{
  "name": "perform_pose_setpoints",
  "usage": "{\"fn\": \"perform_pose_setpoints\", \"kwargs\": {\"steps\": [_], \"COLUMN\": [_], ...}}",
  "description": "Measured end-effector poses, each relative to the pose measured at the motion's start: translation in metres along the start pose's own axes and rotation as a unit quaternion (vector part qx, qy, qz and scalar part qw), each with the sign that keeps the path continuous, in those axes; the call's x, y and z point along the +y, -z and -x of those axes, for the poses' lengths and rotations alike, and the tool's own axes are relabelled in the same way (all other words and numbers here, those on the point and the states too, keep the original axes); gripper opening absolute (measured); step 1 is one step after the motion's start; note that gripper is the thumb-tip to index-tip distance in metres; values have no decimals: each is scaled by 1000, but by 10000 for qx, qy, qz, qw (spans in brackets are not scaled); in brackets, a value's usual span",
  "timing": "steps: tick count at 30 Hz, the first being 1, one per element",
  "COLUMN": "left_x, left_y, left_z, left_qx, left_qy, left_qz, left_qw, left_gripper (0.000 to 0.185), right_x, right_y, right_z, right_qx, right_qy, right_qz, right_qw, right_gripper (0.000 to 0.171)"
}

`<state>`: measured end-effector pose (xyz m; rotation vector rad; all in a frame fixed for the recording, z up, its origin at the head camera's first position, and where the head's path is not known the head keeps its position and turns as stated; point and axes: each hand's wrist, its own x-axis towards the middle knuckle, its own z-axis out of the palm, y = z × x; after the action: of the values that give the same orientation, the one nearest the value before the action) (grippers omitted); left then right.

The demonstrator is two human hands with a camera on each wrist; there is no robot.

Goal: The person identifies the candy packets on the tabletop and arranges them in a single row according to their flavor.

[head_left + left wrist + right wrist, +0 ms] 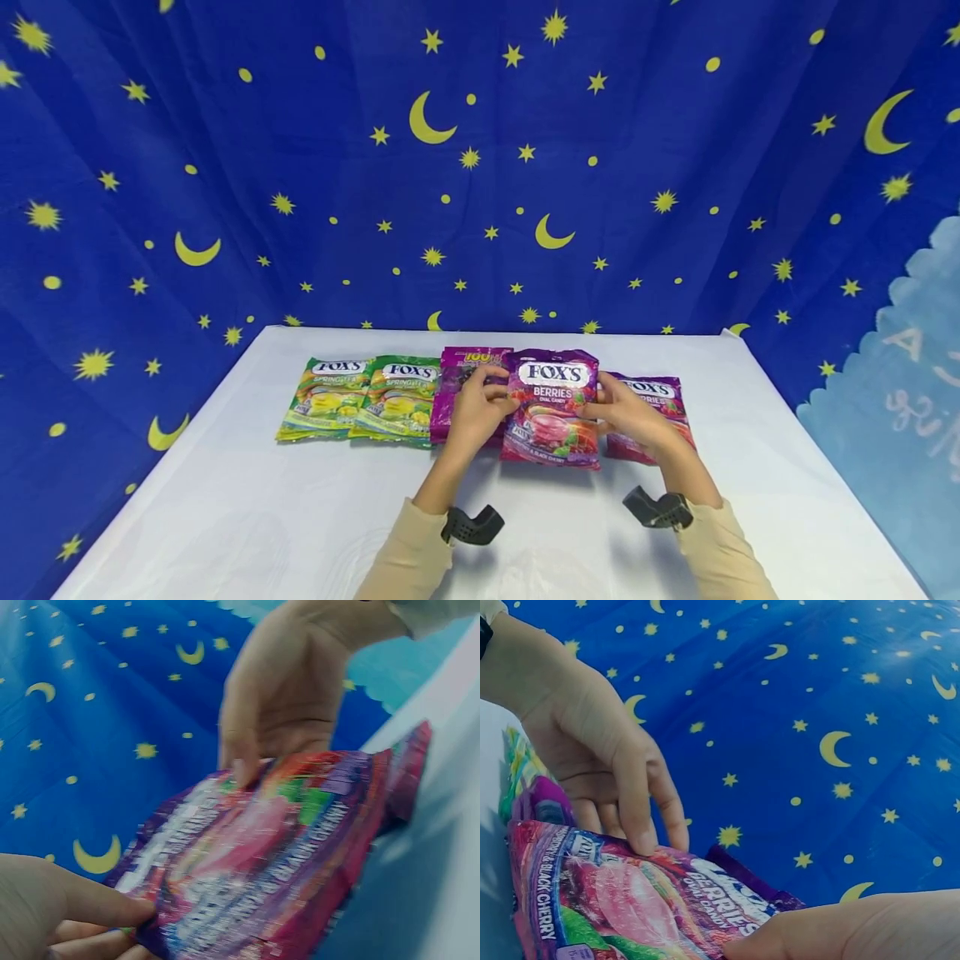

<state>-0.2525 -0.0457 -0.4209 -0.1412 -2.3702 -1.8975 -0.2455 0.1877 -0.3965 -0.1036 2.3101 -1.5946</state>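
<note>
- I hold a Fox's Berries candy bag (551, 408) between both hands, lifted just above the white counter (225, 508) and tilted so its printed face looks up at me.
- My left hand (474, 410) pinches the bag's left edge, thumb on the front and fingers curled behind; the left wrist view shows that thumb pressed on the bag's corner.
- My right hand (628, 414) has its grip closed on the bag's right edge, thumb on the front; in the left wrist view its fingers (244, 769) hook over the bag's rim.
- The bag hangs in front of a row of packets lying flat at the counter's far side.
- Directly behind my left hand lies a purple packet (468, 375), partly hidden.
- To its left, two green Fox's bags (360, 398) lie side by side, edges overlapping.
- Beneath my right hand lies another Berries bag (660, 400), mostly covered.
- A blue cloth with yellow stars and moons (480, 167) hangs behind the counter.
</note>
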Motion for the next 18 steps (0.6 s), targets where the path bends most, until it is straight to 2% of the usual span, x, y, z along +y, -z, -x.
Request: {"fn": "perform_pose_setpoints", "kwargs": {"steps": [7, 15, 18], "left_x": [-2, 3, 8], "left_y": [-16, -34, -37], "left_z": [0, -9, -16], "left_qx": [-13, -88, -43], "left_qy": [-510, -729, -860], "left_qz": [-818, -1493, -1854], "left_qw": [9953, 9861, 9789], "left_gripper": [40, 39, 38], "right_x": [12, 26, 27], "right_y": [9, 20, 20], "right_z": [-1, -8, -12], "right_qx": [56, 258, 374], "right_qy": [197, 178, 106], "right_qz": [212, 241, 447], "right_qw": [9996, 9992, 9982], "right_gripper": [97, 94, 94]}}
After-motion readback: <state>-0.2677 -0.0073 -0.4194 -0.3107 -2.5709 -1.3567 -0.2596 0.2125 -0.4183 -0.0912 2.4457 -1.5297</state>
